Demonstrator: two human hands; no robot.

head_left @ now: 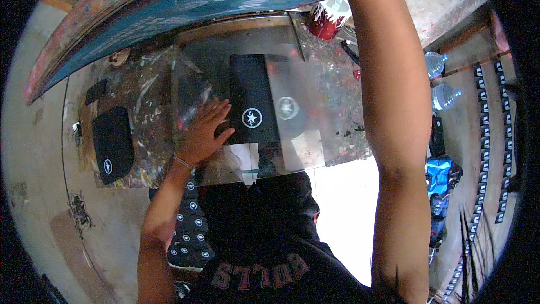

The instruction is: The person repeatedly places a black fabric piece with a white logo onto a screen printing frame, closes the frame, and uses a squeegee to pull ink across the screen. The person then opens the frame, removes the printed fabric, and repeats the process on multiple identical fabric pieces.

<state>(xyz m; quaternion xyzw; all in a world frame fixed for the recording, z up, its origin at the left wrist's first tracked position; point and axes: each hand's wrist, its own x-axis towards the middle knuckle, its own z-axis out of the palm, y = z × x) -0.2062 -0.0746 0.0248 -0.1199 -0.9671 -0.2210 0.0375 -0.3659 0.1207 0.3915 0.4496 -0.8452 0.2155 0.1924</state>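
My left hand (205,130) lies with fingers spread on the paint-stained work table (149,101), its fingertips at the left edge of a black panel (250,84). That panel bears a white round star emblem near its lower end. A clear sheet (312,84) with a similar, fainter emblem lies to the panel's right. White paper pieces (243,156) sit at the near edge. Above the table's far side stands a raised, tilted screen-printing frame (219,0) with blue-tinted mesh. My right arm reaches up to this frame, but its hand is beyond the upper edge of the picture.
Another black printed piece (114,145) rests on the table's left, with a smaller one (96,92) behind it. A red can (324,27) with white paint drips stands at the back. Several black printed pieces (191,231) lie below left. Water bottles (445,97) and rows of small pieces (482,135) are at right.
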